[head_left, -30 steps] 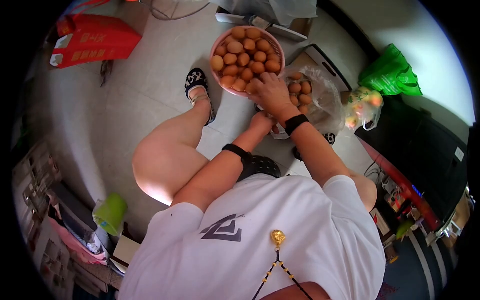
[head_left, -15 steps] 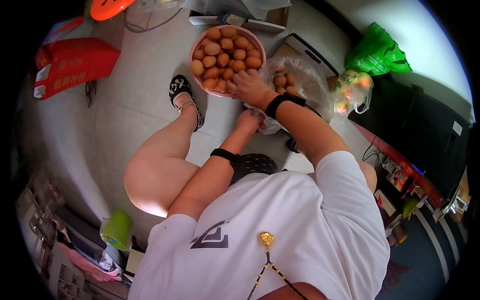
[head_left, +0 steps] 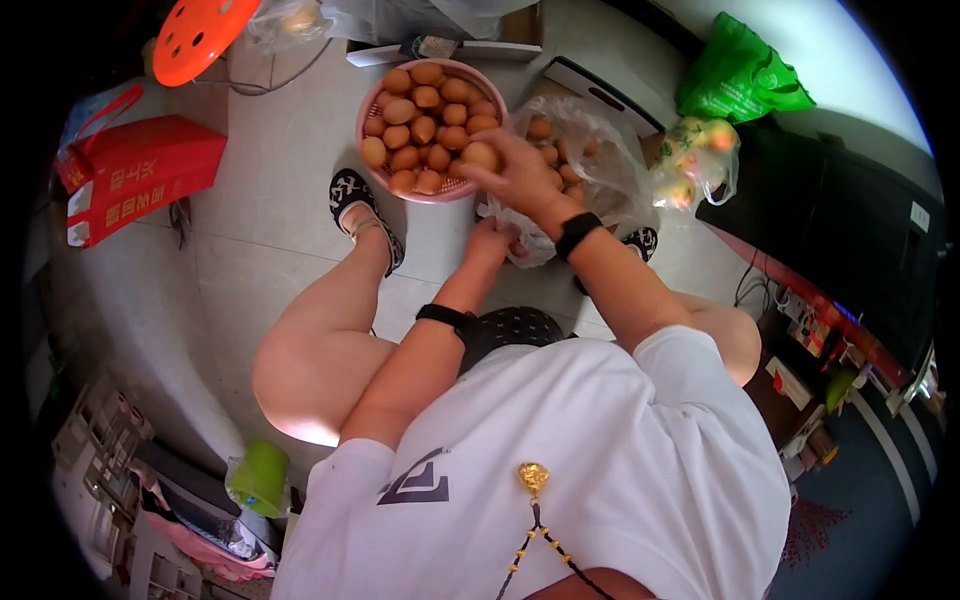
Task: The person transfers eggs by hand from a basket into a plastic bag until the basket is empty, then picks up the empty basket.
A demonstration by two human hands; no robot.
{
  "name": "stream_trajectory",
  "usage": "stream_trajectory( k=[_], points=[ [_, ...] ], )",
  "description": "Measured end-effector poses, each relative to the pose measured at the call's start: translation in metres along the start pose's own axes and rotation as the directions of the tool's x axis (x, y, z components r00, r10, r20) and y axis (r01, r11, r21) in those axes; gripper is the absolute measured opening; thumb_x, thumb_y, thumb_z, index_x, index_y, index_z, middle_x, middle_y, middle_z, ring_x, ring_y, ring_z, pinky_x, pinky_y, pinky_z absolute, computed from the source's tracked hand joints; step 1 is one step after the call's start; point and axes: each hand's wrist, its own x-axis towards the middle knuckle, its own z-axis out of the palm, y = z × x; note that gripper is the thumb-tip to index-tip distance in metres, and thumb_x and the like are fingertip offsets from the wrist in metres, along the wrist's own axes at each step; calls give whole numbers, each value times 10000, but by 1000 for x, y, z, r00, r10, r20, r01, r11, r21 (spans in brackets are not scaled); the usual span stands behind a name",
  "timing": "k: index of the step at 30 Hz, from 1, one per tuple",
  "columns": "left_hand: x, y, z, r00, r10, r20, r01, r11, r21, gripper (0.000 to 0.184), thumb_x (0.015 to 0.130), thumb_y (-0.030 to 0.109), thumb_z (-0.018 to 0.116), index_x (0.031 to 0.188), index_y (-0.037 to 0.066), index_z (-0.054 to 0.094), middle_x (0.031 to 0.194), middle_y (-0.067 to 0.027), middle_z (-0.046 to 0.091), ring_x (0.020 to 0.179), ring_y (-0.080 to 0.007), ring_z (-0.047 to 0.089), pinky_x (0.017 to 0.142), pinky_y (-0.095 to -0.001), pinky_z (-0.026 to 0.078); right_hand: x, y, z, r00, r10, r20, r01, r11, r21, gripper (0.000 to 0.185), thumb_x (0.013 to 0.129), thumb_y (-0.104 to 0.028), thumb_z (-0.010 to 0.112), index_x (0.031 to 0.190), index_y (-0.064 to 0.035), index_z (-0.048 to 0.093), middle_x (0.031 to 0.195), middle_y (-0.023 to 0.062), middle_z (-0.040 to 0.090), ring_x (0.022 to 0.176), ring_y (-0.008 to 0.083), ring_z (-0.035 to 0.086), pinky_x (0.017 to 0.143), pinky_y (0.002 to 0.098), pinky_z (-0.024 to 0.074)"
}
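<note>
Head view: fingers of my right hand [head_left: 528, 180] grasp a brown egg [head_left: 481, 157] at the right side of the pink basket [head_left: 432, 197], where many other eggs [head_left: 423, 129] lie heaped. My left hand [head_left: 490, 246] is curled at the near edge of the clear plastic bag [head_left: 617, 178], which contains more eggs beside the basket; I cannot tell whether its fingers are clenched.

Pale grey tiled floor [head_left: 232, 215], white wall [head_left: 850, 50] in bright light at right, black flat-screen television [head_left: 845, 230] beside it
</note>
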Motion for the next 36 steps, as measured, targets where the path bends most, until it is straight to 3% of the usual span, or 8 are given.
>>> stream_trajectory(
  k=[2,6,9,11,23,31,34,36],
  points=[
    [0,-1,2,1000,11,12,-11,1000,12,148,863,199,600,927,71,562,707,-37,619,666,-169,634,573,-299,430,-23,18,-13,925,371,-76,-331,890,314,450,783,-302,733,1145,-64,612,1032,144,660,958,278,655,815,360,516],
    [4,-4,4,1000,13,10,-13,1000,-25,141,884,197,585,945,71,568,698,-28,617,656,-158,614,582,-288,441,-67,86,-27,862,506,-7,-480,822,307,433,805,-323,711,1125,-46,617,1034,135,665,1006,262,646,846,353,505],
    [4,-4,5,1000,21,3,-21,1000,-22,151,868,177,590,947,50,575,690,-49,629,626,-148,588,553,-276,425,-83,114,-37,790,611,-55,-613,789,-37,456,834,-379,657,1127,-33,617,1054,144,670,1032,286,640,878,381,495],
    [3,-5,5,1000,17,-12,-18,998,-53,160,848,159,595,940,28,580,684,-72,642,600,-140,569,521,-268,405,-85,122,-46,504,857,-106,-859,510,43,568,854,-494,555,1168,-23,591,1194,223,621,1110,413,582,942,455,456],
    [6,-5,4,997,0,83,0,1000,1,205,908,233,583,1021,63,557,734,-38,650,680,-125,586,638,-261,448,-111,223,-3,488,872,48,-791,465,-397,495,871,-443,500,1166,-58,600,1159,200,632,1075,394,589,926,453,464],
    [4,-3,7,999,-11,47,10,1000,18,200,909,226,585,1008,55,556,748,-50,653,692,-132,590,638,-269,445,-112,224,-10,670,725,160,-578,645,-500,386,867,-339,538,1145,-84,622,1104,163,659,1013,358,622,901,443,479],
    [8,-11,3,999,21,43,-23,999,33,196,904,214,580,1002,45,556,729,-55,652,670,-145,604,623,-275,449,-104,189,-19,774,633,-13,-540,650,-535,349,866,-300,553,1137,-94,630,1083,150,669,990,345,634,892,439,485],
    [11,-13,3,999,31,24,-32,998,47,190,902,207,577,995,43,559,717,-60,650,655,-154,609,613,-278,453,-84,155,-25,710,680,-183,-670,570,-475,301,853,-269,567,1081,-91,650,1016,154,684,939,349,649,858,439,502]
  ],
)
